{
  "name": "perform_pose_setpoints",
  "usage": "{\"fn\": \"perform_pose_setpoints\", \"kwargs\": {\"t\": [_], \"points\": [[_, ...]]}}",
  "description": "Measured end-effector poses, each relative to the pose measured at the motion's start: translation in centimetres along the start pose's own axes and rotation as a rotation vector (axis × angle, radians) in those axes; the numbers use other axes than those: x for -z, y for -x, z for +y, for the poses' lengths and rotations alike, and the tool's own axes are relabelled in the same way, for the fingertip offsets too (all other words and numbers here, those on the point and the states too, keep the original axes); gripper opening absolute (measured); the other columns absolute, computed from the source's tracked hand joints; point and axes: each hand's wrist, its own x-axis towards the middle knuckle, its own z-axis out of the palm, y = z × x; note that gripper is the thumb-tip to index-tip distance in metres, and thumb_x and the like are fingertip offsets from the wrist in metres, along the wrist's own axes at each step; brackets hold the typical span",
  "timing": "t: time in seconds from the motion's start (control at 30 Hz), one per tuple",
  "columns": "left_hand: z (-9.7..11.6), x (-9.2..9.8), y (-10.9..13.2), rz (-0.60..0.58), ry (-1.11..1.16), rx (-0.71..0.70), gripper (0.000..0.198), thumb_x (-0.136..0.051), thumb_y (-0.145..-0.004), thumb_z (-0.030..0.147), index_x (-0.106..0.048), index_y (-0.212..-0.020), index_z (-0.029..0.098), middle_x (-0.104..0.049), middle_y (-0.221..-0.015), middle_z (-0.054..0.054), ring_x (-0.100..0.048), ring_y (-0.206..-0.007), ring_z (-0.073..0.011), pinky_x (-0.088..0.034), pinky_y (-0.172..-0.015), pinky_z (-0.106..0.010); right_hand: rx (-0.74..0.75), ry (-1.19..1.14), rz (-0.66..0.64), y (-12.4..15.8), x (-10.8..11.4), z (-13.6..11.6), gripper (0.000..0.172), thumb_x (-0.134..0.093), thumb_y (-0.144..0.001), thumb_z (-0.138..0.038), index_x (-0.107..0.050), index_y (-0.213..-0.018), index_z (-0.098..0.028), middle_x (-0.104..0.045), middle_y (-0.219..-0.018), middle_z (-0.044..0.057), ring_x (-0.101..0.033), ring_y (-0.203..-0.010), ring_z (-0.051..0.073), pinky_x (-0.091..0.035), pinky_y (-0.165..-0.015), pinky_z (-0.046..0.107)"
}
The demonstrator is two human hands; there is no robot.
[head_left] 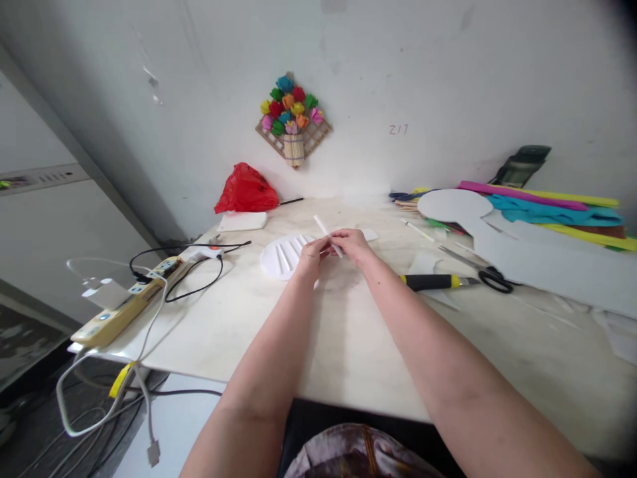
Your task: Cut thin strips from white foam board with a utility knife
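Observation:
Both my hands meet over the middle of the pale table (348, 345). My left hand (313, 250) and my right hand (354, 243) pinch a thin white rolled paper stick (324, 230), which slants up and away to the left. Just behind my left hand lies a round white disc (283, 257) with several white sticks laid side by side on it. Fingers of both hands are closed on the stick.
A yellow-and-black utility knife (438, 281) and black-handled scissors (485, 271) lie to the right, beside white foam cut-outs (537, 255) and coloured sheets (552, 212). A power strip (132, 299) with cables sits at the left edge; a red bag (246, 189) rests by the wall.

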Motion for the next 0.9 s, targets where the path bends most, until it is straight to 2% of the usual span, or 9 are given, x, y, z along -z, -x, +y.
{"fn": "perform_pose_setpoints", "kwargs": {"t": [0.27, 0.37, 0.43, 0.5, 0.6, 0.67, 0.73, 0.8, 0.9], "points": [[1.0, -1.7, 0.4, 0.179, -0.019, 0.095, 0.017, -0.069, -0.068, 0.020, -0.059, -0.057, 0.011, -0.052, -0.046, 0.003, -0.048, -0.041, -0.0066, -0.040, -0.049, -0.021, 0.052, 0.103, 0.033, 0.1, -0.6, 0.5, 0.025, -0.053, -0.061, 0.003, -0.066, -0.074, -0.013, -0.063, -0.060, -0.004, -0.057, -0.050, 0.008, -0.046, -0.048, 0.017], [1.6, -2.3, 0.3, 0.225, -0.065, 0.113, 0.019, -0.064, -0.074, 0.017, -0.057, -0.059, 0.011, -0.051, -0.045, 0.003, -0.047, -0.038, -0.0074, -0.038, -0.046, -0.022, 0.035, 0.109, -0.026, 0.5, -0.4, -0.2, 0.029, -0.050, -0.062, 0.001, -0.067, -0.080, -0.013, -0.064, -0.062, -0.003, -0.058, -0.051, 0.008, -0.047, -0.049, 0.018], [2.1, -2.8, 0.3, 0.212, -0.097, 0.124, 0.016, -0.064, -0.077, 0.017, -0.058, -0.063, 0.010, -0.055, -0.048, 0.001, -0.053, -0.041, -0.0101, -0.042, -0.049, -0.024, -0.002, 0.113, -0.104, 0.7, 0.1, -1.0, 0.030, -0.049, -0.063, -0.001, -0.067, -0.085, -0.013, -0.064, -0.064, -0.001, -0.060, -0.051, 0.010, -0.050, -0.052, 0.021], [2.5, -3.1, 0.3, 0.182, -0.125, 0.124, 0.015, -0.065, -0.078, 0.017, -0.058, -0.066, 0.009, -0.058, -0.052, -0.001, -0.058, -0.046, -0.0123, -0.047, -0.055, -0.026, -0.007, 0.192, -0.112, 0.7, 1.0, -1.8, 0.028, -0.051, -0.066, -0.005, -0.067, -0.087, -0.012, -0.065, -0.065, 0.000, -0.061, -0.053, 0.012, -0.049, -0.049, 0.022], [2.6, -3.3, 0.3, 0.126, -0.150, 0.109, 0.015, -0.065, -0.080, 0.019, -0.058, -0.071, 0.009, -0.062, -0.058, -0.004, -0.063, -0.052, -0.0140, -0.050, -0.061, -0.028, 0.072, 0.286, 0.032, 0.3, 2.7, -2.7, 0.023, -0.056, -0.068, -0.009, -0.067, -0.087, -0.012, -0.063, -0.063, 0.000, -0.060, -0.051, 0.011, -0.045, -0.044, 0.019], [2.4, -3.3, 0.4, 0.041, -0.158, 0.129, 0.015, -0.065, -0.080, 0.022, -0.059, -0.075, 0.009, -0.064, -0.061, -0.005, -0.063, -0.053, -0.0139, -0.051, -0.061, -0.028, 0.121, 0.283, 0.108, 0.1, 4.0, -3.0, 0.016, -0.058, -0.070, -0.013, -0.066, -0.084, -0.012, -0.060, -0.059, -0.002, -0.053, -0.044, 0.007, -0.043, -0.042, 0.018], [1.9, -3.3, 0.5, -0.103, -0.172, 0.185, 0.018, -0.068, -0.078, 0.025, -0.061, -0.079, 0.009, -0.065, -0.062, -0.005, -0.062, -0.052, -0.0126, -0.051, -0.059, -0.026, 0.138, 0.242, 0.097, 0.2, 5.1, -3.0, 0.010, -0.059, -0.073, -0.020, -0.064, -0.077, -0.012, -0.056, -0.054, -0.003, -0.044, -0.039, 0.005, -0.040, -0.039, 0.018], [1.4, -3.5, 0.7, -0.243, -0.189, 0.255, 0.021, -0.071, -0.075, 0.027, -0.063, -0.080, 0.008, -0.064, -0.061, -0.004, -0.059, -0.049, -0.0108, -0.050, -0.057, -0.026, 0.134, 0.201, 0.037, 0.3, 5.9, -2.7, 0.014, -0.061, -0.074, -0.025, -0.061, -0.068, -0.012, -0.052, -0.049, -0.004, -0.039, -0.036, 0.004, -0.037, -0.037, 0.018], [0.5, -4.0, 0.8, -0.317, -0.221, 0.319, 0.023, -0.075, -0.071, 0.027, -0.064, -0.078, 0.009, -0.063, -0.059, -0.003, -0.056, -0.047, -0.0097, -0.052, -0.058, -0.026, 0.105, 0.182, 0.019, 0.5, 6.7, -2.0, 0.022, -0.062, -0.073, -0.020, -0.053, -0.055, -0.013, -0.049, -0.044, -0.005, -0.037, -0.034, 0.004, -0.035, -0.036, 0.018]]}}
